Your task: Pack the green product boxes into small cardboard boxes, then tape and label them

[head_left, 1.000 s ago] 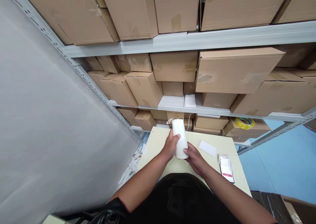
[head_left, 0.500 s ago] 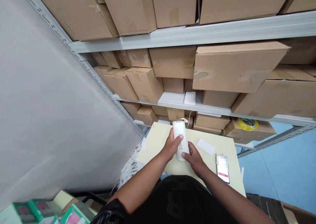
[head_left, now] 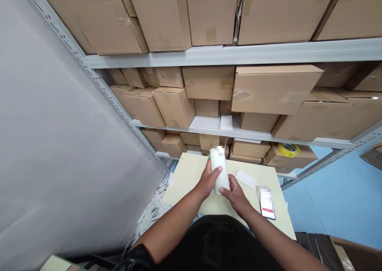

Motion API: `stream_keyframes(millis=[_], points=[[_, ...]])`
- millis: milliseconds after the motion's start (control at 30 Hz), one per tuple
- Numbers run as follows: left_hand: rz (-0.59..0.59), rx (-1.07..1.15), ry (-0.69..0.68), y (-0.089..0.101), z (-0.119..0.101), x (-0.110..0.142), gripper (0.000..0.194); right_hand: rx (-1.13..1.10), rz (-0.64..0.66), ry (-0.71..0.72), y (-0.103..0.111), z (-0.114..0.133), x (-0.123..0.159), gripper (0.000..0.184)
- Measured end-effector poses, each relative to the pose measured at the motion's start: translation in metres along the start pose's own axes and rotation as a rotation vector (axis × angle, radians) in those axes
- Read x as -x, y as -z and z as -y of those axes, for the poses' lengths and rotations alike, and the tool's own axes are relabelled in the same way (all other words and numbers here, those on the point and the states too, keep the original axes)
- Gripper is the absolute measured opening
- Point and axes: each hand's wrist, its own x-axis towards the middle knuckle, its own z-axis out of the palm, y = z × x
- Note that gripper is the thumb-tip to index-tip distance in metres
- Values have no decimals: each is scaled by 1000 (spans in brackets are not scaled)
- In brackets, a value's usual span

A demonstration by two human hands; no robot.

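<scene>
Both my hands hold a white cylindrical bottle [head_left: 219,164] upright over a small pale yellow table [head_left: 185,179]. My left hand [head_left: 207,181] wraps round its middle from the left, thumb across the front. My right hand [head_left: 234,193] grips its lower end from the right. A thin white cord loops from the bottle's top.
A white card [head_left: 245,179] and a phone [head_left: 267,209] with a lit screen lie on the table's right part. Metal shelves [head_left: 238,54] packed with cardboard boxes [head_left: 274,88] stand behind. A yellow tape roll [head_left: 288,149] rests on a low box. A grey wall is at left, blue floor at right.
The bottle has turned in my hands; printed lettering showed on its side half a second ago and is now out of sight. My head shifted slightly. The hands stay in the same place.
</scene>
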Motion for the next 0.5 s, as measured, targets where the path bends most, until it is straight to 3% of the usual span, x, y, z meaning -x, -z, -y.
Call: stream_keyframes(millis=[100,200,300,433,500], points=[[-30,-69,-19,13,0,6,55,260,-211,43,-15,-4,-1,63],[-95,-81,-16,33,-1,10,58,434,-309,29,-34,-7,-1,64],[-87,1,11,56,-9,12,55,347,-229,23,-58,-3,3,55],[82,152,65,82,-21,14,53,-16,-29,-92,-90,4,6,44],[139,123,68,92,-23,15,54,-44,-57,-86,-102,0,4,46]])
